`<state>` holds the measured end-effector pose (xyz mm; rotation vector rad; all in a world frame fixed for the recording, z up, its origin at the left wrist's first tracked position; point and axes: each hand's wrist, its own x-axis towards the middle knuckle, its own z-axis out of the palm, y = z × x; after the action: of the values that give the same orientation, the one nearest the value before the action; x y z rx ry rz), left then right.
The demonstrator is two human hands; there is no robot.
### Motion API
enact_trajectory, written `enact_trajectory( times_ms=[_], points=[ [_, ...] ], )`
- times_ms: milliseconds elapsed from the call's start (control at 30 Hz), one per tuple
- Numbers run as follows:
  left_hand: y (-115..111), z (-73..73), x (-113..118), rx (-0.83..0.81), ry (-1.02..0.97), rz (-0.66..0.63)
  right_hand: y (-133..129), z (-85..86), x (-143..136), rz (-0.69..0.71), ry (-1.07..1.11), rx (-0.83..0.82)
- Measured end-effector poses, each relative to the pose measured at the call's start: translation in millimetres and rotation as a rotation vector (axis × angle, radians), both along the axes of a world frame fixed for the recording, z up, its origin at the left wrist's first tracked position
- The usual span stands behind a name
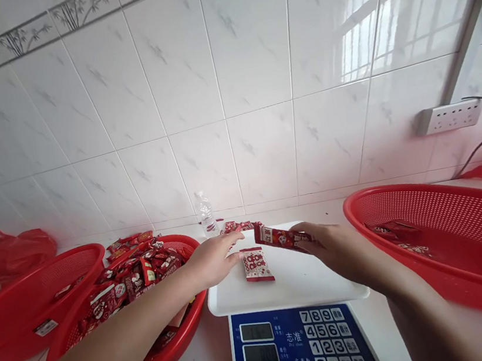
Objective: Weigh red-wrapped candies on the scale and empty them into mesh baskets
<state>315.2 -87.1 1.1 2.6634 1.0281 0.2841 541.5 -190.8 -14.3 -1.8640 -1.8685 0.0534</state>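
Red packet [279, 238] clasped in right hand [330, 247], long axis crosswise, tip toward left hand [212, 260]; white packet [257, 266] on tray [317, 286], nearer left hand, spread and empty.

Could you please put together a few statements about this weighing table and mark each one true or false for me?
1. The right hand holds a red packet. True.
2. The left hand grips the plastic bottle. False: the left hand is apart from the bottle, which stands near the wall.
3. A white-and-red packet lies on the white tray. True.
4. On the scale, the keypad is left of the displays. False: the keypad is to their right in the picture.
5. The red basket just left of the scale holds many packets. True.
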Motion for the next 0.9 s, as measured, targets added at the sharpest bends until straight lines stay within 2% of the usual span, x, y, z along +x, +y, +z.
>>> enact_trajectory(
  times_ms=[133,200,300,467,533,633,733,800,900],
  points=[
    [10,-13.7,-11,-0.106,0.244,-0.092,4,-4.5,11,-0.116,-0.040,-0.084],
    [12,-19.3,-12,-0.178,0.310,-0.100,7,-9.8,14,-0.124,-0.082,-0.103],
    [13,-27.7,-4,-0.222,0.321,-0.088,9,-17.0,14,-0.038,-0.101,-0.104],
    [12,-40.7,21,-0.236,0.277,-0.110,9,-20.5,0,0.134,-0.083,-0.186],
    [13,-41.8,28,-0.243,0.212,-0.153,11,-21.0,-4,0.145,-0.099,-0.233],
    [17,-37.4,27,-0.250,0.141,-0.208,17,-23.1,-1,0.063,-0.169,-0.263],
    [24,-31.8,14,-0.217,0.203,-0.118,21,-25.6,5,-0.027,-0.195,-0.209],
    [28,-31.2,4,-0.189,0.262,-0.059,22,-27.2,3,0.035,-0.158,-0.140],
    [30,-35.5,-2,-0.173,0.305,-0.069,21,-31.2,-13,0.264,-0.087,-0.097]
  ],
)
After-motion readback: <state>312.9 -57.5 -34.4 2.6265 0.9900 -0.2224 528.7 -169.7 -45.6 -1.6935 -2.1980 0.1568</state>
